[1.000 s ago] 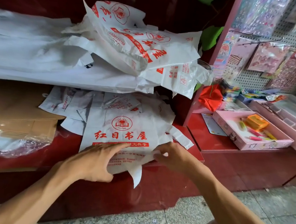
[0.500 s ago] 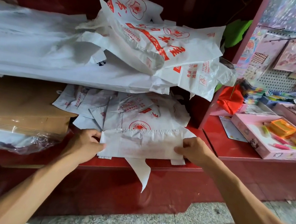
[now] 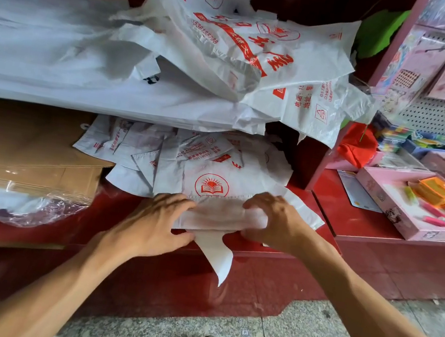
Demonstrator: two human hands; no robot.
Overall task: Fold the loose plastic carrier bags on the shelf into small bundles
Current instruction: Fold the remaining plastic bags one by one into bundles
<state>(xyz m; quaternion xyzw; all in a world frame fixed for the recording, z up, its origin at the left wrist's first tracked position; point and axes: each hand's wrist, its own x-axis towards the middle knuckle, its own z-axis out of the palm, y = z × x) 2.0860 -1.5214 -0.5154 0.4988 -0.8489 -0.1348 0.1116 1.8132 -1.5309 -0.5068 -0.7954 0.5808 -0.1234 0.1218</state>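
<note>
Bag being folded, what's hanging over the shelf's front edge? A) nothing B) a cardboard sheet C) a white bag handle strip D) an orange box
C: a white handle strip from the carrier bag droops past the red shelf edge, below both hands.

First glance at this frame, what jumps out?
Both hands at centre: the left hand and right hand grip a half-folded white bag at the front edge of the red shelf. Above them sprawls a heap of white bags with red print. At right, a pink tray holds bright stationery.
</note>
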